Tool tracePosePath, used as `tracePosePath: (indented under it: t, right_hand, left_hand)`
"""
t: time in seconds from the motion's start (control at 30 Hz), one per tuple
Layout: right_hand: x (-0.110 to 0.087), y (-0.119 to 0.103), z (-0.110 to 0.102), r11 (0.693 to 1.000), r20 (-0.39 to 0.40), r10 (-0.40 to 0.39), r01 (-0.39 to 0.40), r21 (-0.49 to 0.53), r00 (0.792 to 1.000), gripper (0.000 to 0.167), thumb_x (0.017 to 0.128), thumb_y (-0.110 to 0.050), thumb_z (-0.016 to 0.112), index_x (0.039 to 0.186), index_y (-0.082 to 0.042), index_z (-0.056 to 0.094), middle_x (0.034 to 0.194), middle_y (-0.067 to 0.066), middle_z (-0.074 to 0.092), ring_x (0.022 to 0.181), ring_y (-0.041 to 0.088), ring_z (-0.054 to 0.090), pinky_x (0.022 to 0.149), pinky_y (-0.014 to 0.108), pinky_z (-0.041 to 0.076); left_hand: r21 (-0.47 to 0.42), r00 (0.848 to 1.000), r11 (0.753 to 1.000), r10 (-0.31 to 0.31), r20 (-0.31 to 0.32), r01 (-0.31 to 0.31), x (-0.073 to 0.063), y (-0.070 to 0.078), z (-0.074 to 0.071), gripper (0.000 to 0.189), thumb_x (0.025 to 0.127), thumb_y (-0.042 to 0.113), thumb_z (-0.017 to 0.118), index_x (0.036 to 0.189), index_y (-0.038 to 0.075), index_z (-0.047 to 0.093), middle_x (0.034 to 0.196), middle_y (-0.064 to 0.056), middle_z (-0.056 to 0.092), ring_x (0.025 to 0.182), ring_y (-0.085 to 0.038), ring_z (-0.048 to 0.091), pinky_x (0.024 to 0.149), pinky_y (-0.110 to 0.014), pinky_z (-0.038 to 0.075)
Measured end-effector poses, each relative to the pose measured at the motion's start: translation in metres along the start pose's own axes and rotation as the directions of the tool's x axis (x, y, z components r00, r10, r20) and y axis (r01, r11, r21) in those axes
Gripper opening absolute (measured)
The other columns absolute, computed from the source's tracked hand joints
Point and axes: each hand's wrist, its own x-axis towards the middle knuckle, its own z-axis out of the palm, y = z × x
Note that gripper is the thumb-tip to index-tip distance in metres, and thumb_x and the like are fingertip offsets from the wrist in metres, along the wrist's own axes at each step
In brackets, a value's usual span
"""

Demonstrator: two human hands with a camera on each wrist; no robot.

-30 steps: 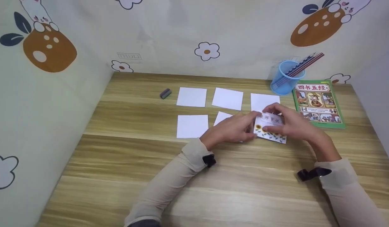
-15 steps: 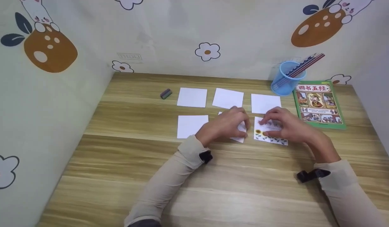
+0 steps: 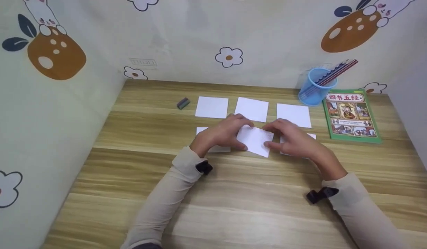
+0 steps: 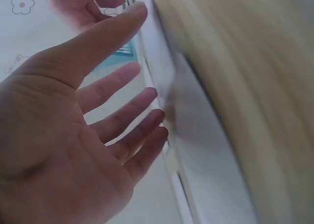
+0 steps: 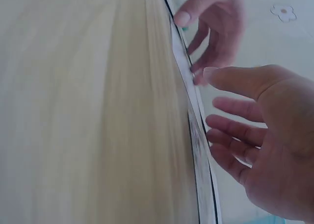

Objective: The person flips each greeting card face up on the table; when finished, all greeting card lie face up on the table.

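In the head view, a plain white card (image 3: pixel 255 141) lies in the middle of the front row, between my two hands. My left hand (image 3: pixel 223 134) is at its left side, thumb and fingers at its edges, over part of the left front card (image 3: pixel 218 149). My right hand (image 3: pixel 293 141) has its thumb and fingertips at the card's right edge and covers most of the right front card (image 3: pixel 312 136). Both wrist views show relaxed, spread fingers on the left hand (image 4: pixel 83 131) and right hand (image 5: pixel 274 131). Contact with the middle card is hard to make out.
Three white cards form the back row: left (image 3: pixel 211 107), middle (image 3: pixel 252 109) and right (image 3: pixel 293 114). A small dark block (image 3: pixel 183 103) lies to their left. At the back right stand a blue cup (image 3: pixel 312 93) of pencils (image 3: pixel 338 72) and a green-edged book (image 3: pixel 352 116). Patterned walls enclose the table.
Both hands have moved left from the sunflower card to the middle front card. The left hand left the sunflower card first; the right followed, and its printed face is now mostly hidden.
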Motion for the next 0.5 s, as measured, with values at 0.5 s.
tracePosePath:
  t: [0.5]
  right_hand:
    - [0.019,-0.033,0.017,0.972,0.060,0.214,-0.206,-0.115,0.975,0.084,0.081,-0.046,0.096,0.149,-0.009,0.063,0.135,0.015,0.060,0.120,0.030,0.053,0.109,0.054,0.050]
  left_hand:
    - [-0.029,0.997,0.999,-0.039,-0.062,0.037,-0.010,-0.006,0.008,0.087,0.084,0.035,0.095,0.159,0.022,0.053,0.148,-0.009,0.053,0.135,-0.025,0.044,0.115,-0.043,0.051]
